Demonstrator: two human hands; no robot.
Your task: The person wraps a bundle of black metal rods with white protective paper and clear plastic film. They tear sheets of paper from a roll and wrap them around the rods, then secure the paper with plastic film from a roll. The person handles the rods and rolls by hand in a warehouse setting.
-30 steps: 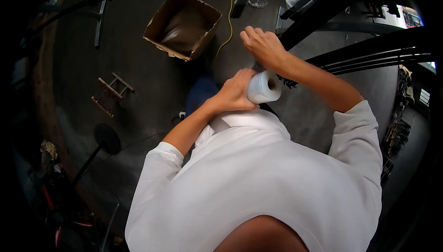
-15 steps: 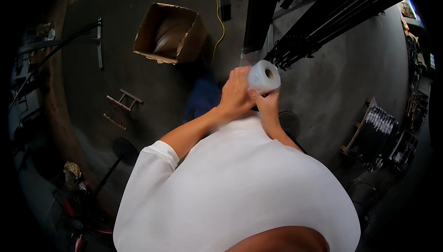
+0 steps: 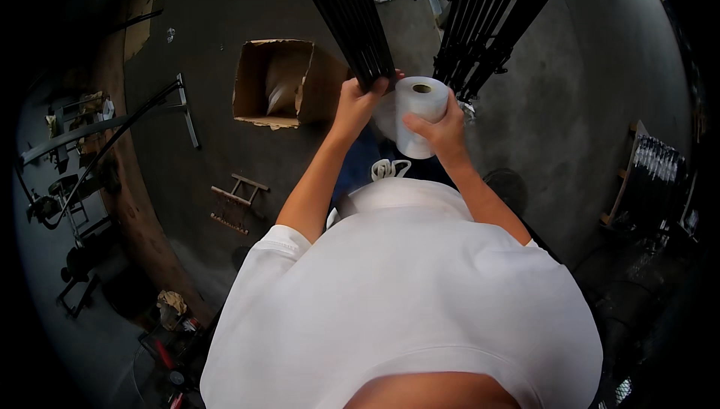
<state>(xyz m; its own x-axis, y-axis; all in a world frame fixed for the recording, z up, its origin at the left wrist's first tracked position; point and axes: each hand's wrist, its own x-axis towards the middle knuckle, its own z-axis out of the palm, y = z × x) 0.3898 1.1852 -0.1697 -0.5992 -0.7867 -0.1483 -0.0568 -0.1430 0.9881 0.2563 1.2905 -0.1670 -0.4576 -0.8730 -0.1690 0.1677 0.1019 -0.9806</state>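
Note:
My right hand point(image 3: 444, 130) grips a white roll of clear wrapping film point(image 3: 417, 113), held upright in front of my chest. My left hand point(image 3: 355, 104) is closed on the lower end of a bundle of long black metal bars point(image 3: 349, 15), with a strip of film running from the roll to it. A second bundle of black bars point(image 3: 487, 19) slants up just to the right of the roll. My white shirt fills the lower middle of the view.
An open cardboard box point(image 3: 279, 83) with a plastic bag inside lies on the grey concrete floor point(image 3: 570, 101) to the left. A small metal frame point(image 3: 235, 202) lies lower left. Machinery and scrap line the left edge; a rack of dark parts point(image 3: 656, 176) stands at right.
My view has swung toward the black bar bundles. The roll moved from my left hand's side into my right hand, and my left hand took hold of the bar bundle's end.

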